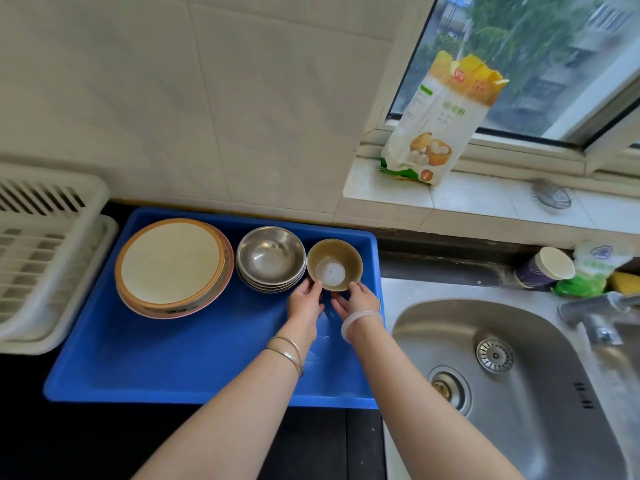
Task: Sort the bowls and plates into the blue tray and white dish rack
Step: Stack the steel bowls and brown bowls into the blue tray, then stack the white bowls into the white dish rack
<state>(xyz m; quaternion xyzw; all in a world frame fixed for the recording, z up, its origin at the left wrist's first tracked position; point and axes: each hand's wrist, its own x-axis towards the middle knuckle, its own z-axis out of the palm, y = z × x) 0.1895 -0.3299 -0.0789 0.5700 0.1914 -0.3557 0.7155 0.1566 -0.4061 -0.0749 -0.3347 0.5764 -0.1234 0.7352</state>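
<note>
A blue tray (180,368) lies on the dark counter. In its far left part sits a stack of plates (171,266), cream on top with pink below. Beside them stands a stack of steel bowls (270,258). At the far right corner is a tan bowl (334,263) with a white bottom. My left hand (304,303) touches its near left side and my right hand (356,301) its near right side, fingers curled against the bowl. The white dish rack (45,251) stands left of the tray, with nothing visible in it.
A steel sink (519,375) with a drain strainer lies right of the tray, a tap (595,317) at its right edge. A flour bag (443,119) stands on the window sill. A paper cup (543,268) and a green packet (588,271) sit behind the sink.
</note>
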